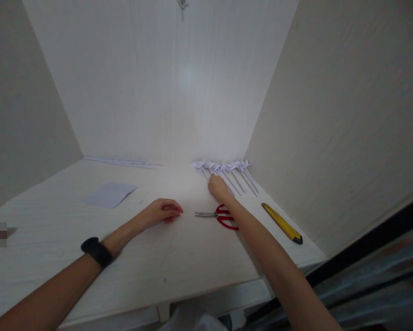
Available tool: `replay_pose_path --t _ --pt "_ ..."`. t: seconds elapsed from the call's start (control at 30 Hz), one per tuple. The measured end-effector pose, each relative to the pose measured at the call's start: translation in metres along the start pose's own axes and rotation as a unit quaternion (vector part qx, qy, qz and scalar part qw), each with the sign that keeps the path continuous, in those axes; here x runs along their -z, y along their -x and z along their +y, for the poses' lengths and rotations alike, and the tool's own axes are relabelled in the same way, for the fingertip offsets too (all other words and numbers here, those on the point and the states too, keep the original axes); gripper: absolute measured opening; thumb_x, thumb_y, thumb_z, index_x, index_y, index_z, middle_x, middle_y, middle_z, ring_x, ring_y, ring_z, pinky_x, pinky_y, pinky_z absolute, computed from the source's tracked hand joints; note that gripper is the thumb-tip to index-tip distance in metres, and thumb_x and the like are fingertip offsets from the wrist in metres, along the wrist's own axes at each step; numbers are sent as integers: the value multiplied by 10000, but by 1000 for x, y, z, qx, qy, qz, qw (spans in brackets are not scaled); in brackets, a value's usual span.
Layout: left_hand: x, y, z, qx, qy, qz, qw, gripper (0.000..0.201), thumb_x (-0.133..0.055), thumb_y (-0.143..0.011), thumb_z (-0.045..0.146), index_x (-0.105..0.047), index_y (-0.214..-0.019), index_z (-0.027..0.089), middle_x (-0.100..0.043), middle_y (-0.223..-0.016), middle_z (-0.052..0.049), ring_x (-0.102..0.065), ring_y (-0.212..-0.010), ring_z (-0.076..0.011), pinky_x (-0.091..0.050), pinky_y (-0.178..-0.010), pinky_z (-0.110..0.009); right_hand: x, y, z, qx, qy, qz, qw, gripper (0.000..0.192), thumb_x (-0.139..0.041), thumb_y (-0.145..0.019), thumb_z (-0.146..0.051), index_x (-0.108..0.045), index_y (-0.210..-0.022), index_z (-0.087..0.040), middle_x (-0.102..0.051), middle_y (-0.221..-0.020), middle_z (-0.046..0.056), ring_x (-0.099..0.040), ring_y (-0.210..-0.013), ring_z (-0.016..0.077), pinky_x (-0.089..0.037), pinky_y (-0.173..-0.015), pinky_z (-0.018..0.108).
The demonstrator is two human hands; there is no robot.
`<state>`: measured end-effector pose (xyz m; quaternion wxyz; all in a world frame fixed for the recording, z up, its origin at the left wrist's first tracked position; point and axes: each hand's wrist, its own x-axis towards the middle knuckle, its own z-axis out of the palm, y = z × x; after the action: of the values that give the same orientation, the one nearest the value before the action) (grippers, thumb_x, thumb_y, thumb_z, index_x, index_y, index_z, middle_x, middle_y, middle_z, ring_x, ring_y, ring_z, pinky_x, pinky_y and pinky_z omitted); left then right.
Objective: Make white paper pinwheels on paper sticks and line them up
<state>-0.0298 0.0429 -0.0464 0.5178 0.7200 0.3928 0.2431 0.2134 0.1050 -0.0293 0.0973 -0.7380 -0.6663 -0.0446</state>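
My right hand (217, 186) reaches to the far side of the white table, its fingers closed at the stick of a white paper pinwheel (200, 166), the leftmost of a row. The fingertips are partly hidden behind the hand. Several more paper pinwheels (239, 168) lie side by side just right of it, sticks pointing toward me. My left hand (165, 211) rests over the middle of the table, fingers loosely curled with a gap to the thumb, nothing visible in it. Between my hands lie red-handled scissors (216, 214), blades pointing left, partly under my right forearm.
A yellow utility knife (282, 223) lies near the right wall. Left of my hands is a white paper sheet (110, 194). Several thin white paper sticks (123, 162) lie along the back wall (165, 92). Side panels (337, 115) enclose the table (130, 280).
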Motion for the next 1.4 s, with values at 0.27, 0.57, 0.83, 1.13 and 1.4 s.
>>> replay_pose_path --t 0.27,0.57,0.83,1.13,1.4 --pt "-1 -4 -8 -18 9 9 1000 213 -661 -691 318 -690 -819 150 -632 -595 3 -567 -526 -112 -458 -510 -225 27 25 -10 21 10 41 999 315 -466 -946 -210 -515 -1222 -66 -635 -1129 183 -621 -1040 249 -492 -862 377" --pt "5 8 5 -77 -157 207 963 270 -443 -822 200 -670 -960 151 -701 -846 -72 -652 -723 -161 -518 -605 -258 26 105 -91 129 -34 44 990 260 -381 -960 -268 -629 -945 -192 -718 -938 74 -680 -862 200 -458 -673 265" --pt "67 48 -14 -10 -401 358 843 380 -499 -811 250 -580 -1142 81 -581 -1201 -212 -482 -1199 -326 -366 -1022 -465 13 124 -96 120 -66 61 989 267 -342 -968 -261 -601 -962 -195 -712 -980 63 -677 -851 183 -441 -670 263" --pt "92 81 -37 70 -511 329 791 413 -434 -867 386 -662 -1041 88 -652 -1147 -233 -557 -1128 -371 -244 -1047 -600 15 126 -93 131 -74 73 986 259 -357 -968 -282 -608 -978 -216 -724 -937 51 -681 -829 175 -435 -684 250" --pt "95 82 -36 98 -496 341 793 445 -402 -882 427 -691 -1083 154 -711 -1108 -146 -640 -1042 -301 -459 -878 -364 14 126 -92 126 -89 76 985 275 -348 -970 -280 -616 -984 -218 -733 -917 54 -682 -810 170 -426 -682 244"
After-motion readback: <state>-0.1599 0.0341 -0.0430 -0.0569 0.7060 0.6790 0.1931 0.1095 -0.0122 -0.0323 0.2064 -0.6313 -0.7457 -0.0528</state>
